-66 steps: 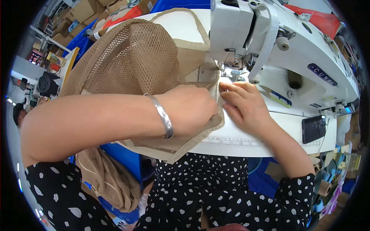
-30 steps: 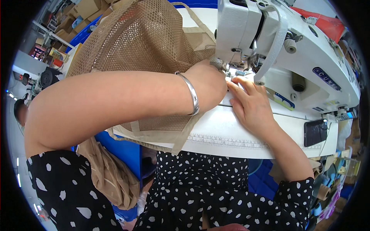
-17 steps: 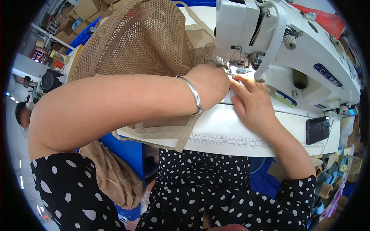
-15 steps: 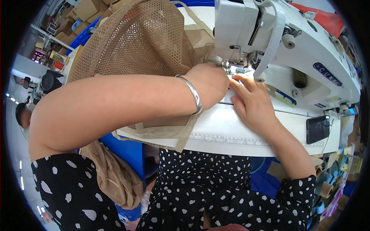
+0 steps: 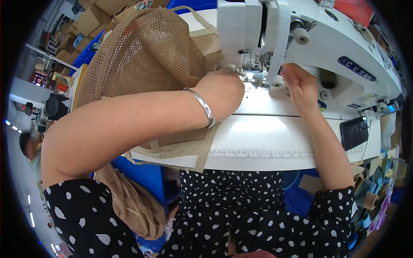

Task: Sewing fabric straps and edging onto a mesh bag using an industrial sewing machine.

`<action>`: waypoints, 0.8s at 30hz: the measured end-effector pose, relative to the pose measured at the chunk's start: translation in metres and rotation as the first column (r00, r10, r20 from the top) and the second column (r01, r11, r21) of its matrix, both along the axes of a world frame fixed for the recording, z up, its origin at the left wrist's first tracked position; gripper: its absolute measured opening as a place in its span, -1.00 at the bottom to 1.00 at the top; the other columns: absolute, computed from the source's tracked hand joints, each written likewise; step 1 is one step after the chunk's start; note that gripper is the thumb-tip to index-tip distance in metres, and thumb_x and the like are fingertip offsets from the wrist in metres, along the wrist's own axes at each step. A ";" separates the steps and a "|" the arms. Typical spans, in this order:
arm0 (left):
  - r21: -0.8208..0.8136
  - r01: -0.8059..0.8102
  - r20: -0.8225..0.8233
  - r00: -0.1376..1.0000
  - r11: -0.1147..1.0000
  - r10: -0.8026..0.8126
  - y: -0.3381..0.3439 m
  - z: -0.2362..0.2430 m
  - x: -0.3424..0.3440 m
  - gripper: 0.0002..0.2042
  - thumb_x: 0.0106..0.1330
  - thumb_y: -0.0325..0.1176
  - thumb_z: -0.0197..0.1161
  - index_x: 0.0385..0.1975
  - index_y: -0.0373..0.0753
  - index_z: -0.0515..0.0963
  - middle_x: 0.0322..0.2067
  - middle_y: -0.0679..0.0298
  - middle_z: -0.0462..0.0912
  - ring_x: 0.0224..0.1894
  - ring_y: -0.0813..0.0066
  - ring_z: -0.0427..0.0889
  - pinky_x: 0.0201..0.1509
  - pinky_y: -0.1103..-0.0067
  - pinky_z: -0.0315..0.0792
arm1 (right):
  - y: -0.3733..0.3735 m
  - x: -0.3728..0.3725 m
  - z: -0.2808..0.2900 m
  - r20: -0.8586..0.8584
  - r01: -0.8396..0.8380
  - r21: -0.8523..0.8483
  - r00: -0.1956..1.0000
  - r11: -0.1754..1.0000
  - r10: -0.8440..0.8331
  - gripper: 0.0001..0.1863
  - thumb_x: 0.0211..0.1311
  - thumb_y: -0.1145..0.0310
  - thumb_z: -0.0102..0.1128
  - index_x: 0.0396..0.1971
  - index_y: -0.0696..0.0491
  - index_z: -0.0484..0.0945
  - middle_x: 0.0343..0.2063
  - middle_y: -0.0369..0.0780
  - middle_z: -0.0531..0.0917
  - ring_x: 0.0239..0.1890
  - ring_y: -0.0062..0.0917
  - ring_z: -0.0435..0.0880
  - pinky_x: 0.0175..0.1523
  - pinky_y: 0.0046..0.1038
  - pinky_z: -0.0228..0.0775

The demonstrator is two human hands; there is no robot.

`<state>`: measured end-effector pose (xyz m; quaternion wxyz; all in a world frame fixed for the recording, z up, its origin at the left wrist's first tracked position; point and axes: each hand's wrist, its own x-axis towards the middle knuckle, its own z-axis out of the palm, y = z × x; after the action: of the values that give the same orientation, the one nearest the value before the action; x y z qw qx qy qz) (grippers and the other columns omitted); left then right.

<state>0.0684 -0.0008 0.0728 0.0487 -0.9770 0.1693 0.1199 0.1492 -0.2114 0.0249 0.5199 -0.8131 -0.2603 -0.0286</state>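
My left hand (image 5: 221, 92), a silver bangle at its wrist, is closed on the edge of a tan mesh bag (image 5: 150, 56) just left of the sewing machine's presser foot (image 5: 254, 76). Its fingertips are hidden behind the knuckles. The mesh is bunched up, with flat tan binding strips (image 5: 183, 151) hanging at the table's front edge. Right of the needle area, my right hand (image 5: 302, 88) is raised and closed, thumb and fingers pressed together beside the machine head. Whatever it pinches cannot be made out. Thread snips (image 5: 322, 104) with a blue handle lie partly hidden behind the right wrist.
The white sewing machine (image 5: 335, 47) fills the upper right. A black phone (image 5: 353, 132) lies on the table's right end, and a printed ruler (image 5: 262, 154) runs along the front edge. Tan cloth (image 5: 133, 202) hangs over a blue bin at lower left. Another person (image 5: 29, 146) is at far left.
My right hand has lifted off the machine bed, moved right and up, and gone from fingers spread flat to closed. The left hand stays on the mesh. The whole view has shifted slightly.
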 end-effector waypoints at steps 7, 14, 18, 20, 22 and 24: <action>0.030 -0.009 -0.005 1.000 1.000 0.009 0.000 -0.001 -0.001 -0.80 0.37 -0.50 0.04 -0.13 -0.46 0.54 -0.22 -0.05 0.68 -0.14 0.06 0.72 0.00 0.32 0.60 | 0.005 -0.001 0.003 -0.034 0.069 -0.017 0.997 0.997 -0.069 -0.59 0.43 -0.01 0.21 -0.32 0.06 0.73 -0.58 -0.35 0.71 -0.46 -0.72 0.61 -0.28 -0.57 0.39; 0.082 0.110 0.040 0.993 0.991 -0.114 0.003 -0.005 -0.006 -0.78 0.37 -0.51 0.04 -0.11 -0.46 0.53 -0.18 -0.06 0.66 -0.15 0.07 0.71 0.00 0.33 0.59 | 0.005 -0.003 -0.010 -0.058 0.013 0.036 0.998 0.999 -0.011 -0.59 0.44 0.01 0.21 -0.34 0.08 0.73 -0.58 -0.29 0.71 -0.49 -0.65 0.61 -0.29 -0.54 0.39; 0.083 0.085 0.055 0.994 0.993 -0.090 0.002 -0.006 -0.005 -0.76 0.29 -0.52 0.11 -0.08 -0.46 0.53 -0.17 -0.05 0.66 -0.14 0.12 0.71 -0.02 0.36 0.59 | 0.006 -0.005 -0.020 0.014 -0.094 -0.049 0.995 0.994 0.094 -0.67 0.42 0.16 0.19 -0.45 0.10 0.66 -0.57 -0.21 0.64 -0.49 -0.46 0.61 -0.28 -0.41 0.41; 0.106 0.093 0.030 0.995 0.990 -0.097 0.000 -0.005 -0.004 -0.74 0.24 -0.51 0.17 -0.10 -0.47 0.53 -0.21 -0.05 0.67 -0.14 0.13 0.72 -0.05 0.37 0.60 | 0.005 -0.006 -0.023 0.043 -0.107 -0.094 0.993 0.990 0.112 -0.73 0.35 0.31 0.16 -0.54 0.11 0.58 -0.55 -0.16 0.59 -0.45 -0.32 0.59 -0.27 -0.30 0.42; 0.090 0.060 0.053 0.996 0.994 -0.065 -0.001 -0.005 -0.003 -0.74 0.23 -0.51 0.18 -0.10 -0.46 0.53 -0.21 -0.05 0.67 -0.15 0.12 0.72 -0.06 0.37 0.60 | 0.005 -0.006 -0.024 0.053 -0.112 -0.103 0.992 0.988 0.118 -0.74 0.35 0.31 0.15 -0.53 0.11 0.58 -0.55 -0.16 0.59 -0.45 -0.31 0.59 -0.27 -0.30 0.42; 0.089 0.029 0.014 0.999 0.996 -0.030 -0.001 -0.007 0.000 -0.75 0.24 -0.49 0.17 -0.11 -0.45 0.53 -0.22 -0.05 0.67 -0.15 0.13 0.73 -0.07 0.38 0.60 | 0.004 -0.006 -0.024 0.062 -0.097 -0.140 0.992 0.985 0.106 -0.76 0.33 0.34 0.14 -0.53 0.11 0.58 -0.56 -0.16 0.57 -0.45 -0.29 0.58 -0.26 -0.29 0.42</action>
<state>0.0682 -0.0014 0.0663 0.0953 -0.9722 0.1777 0.1190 0.1437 -0.2072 0.0012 0.4546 -0.8309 -0.3207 -0.0126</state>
